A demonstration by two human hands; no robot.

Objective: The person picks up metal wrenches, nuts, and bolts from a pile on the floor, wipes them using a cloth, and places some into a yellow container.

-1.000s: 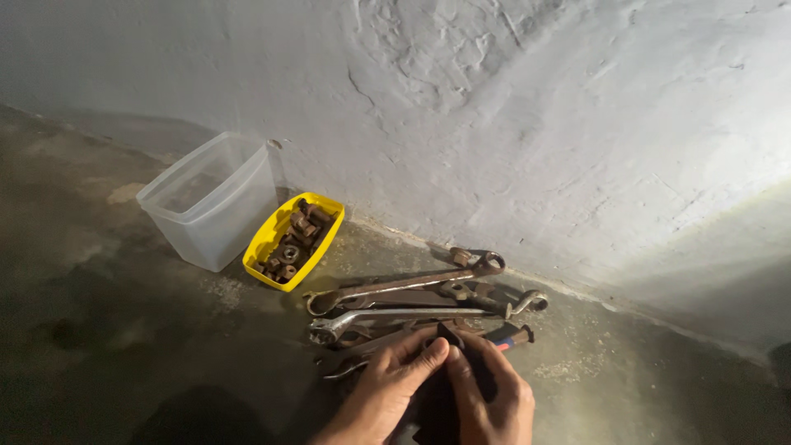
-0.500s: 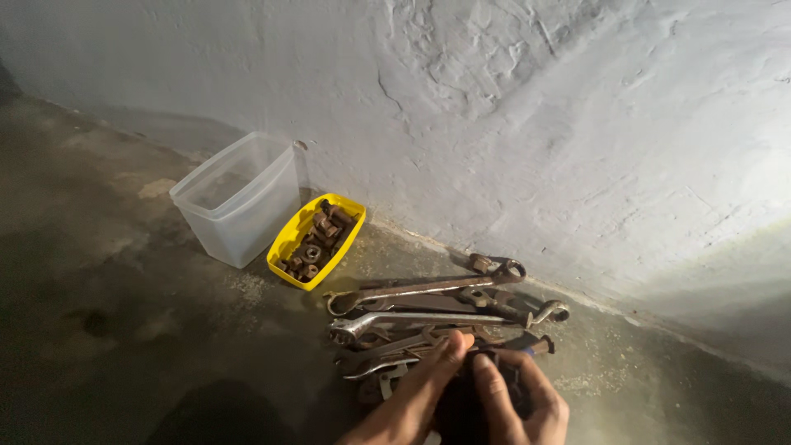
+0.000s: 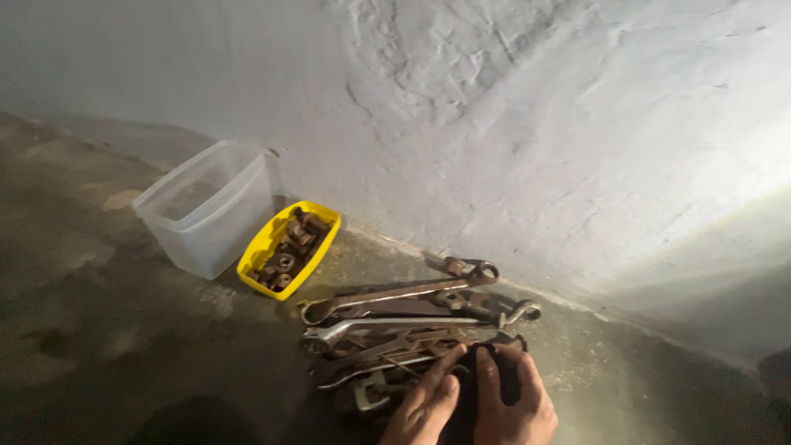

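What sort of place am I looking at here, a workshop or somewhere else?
Probably a rough work or storage corner, not a fitted workshop. A bare concrete floor meets a cracked plaster wall, rusty wrenches lie piled on the ground, and a yellow tray of rusty nuts stands beside a clear plastic tub.

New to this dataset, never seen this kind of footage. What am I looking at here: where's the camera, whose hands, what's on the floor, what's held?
There is no robot. One camera sits on a person's head and looks down at their own bare hands. The left hand and right hand together grip a dark object; it is too dim to identify. Just beyond them lies a pile of rusty wrenches on the concrete floor. Farther left, by the white wall, stand a yellow tray of rusty nuts and a clear plastic tub.
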